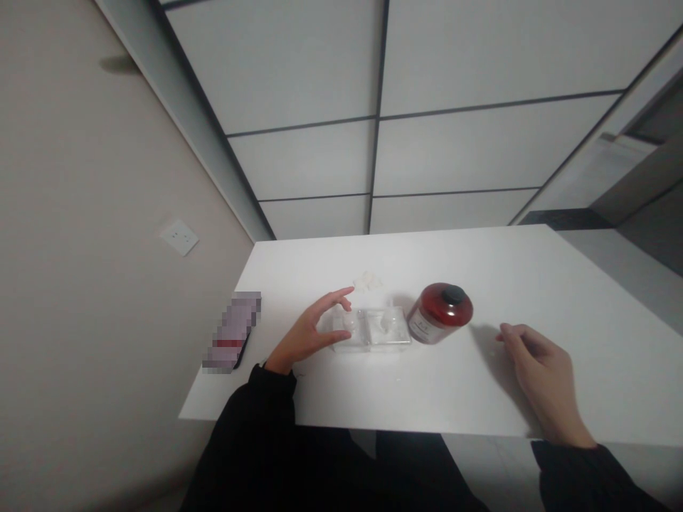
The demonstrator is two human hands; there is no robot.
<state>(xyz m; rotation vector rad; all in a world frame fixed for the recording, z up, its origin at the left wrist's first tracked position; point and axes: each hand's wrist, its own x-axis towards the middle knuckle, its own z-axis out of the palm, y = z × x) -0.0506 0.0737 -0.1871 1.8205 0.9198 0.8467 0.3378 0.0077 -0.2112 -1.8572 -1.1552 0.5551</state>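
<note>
The left hand (309,334) is at the left end of a clear tray (373,331) on the white table (533,284). Its fingers are spread and curved, the forefinger stretched out over the tray's far edge, the thumb near the front; whether the fingertips press the plastic or only hover beside it is hard to tell. The tray lies in the middle of the table and has two compartments, each holding something pale and too blurred to name. A dark red jar (440,313) with a black cap stands just to the tray's right, touching it or nearly so. The right hand (538,377) rests on the table well apart from the jar, fingers loosely curled, holding nothing.

The tray looks light and slick, so a one-sided grip could tip it and spill what it holds. A push to the right could knock the jar. White bits (368,282) lie just beyond the forefinger and could be scattered. A phone (235,331) lies near the table's left edge, where the sleeve might brush it off.
</note>
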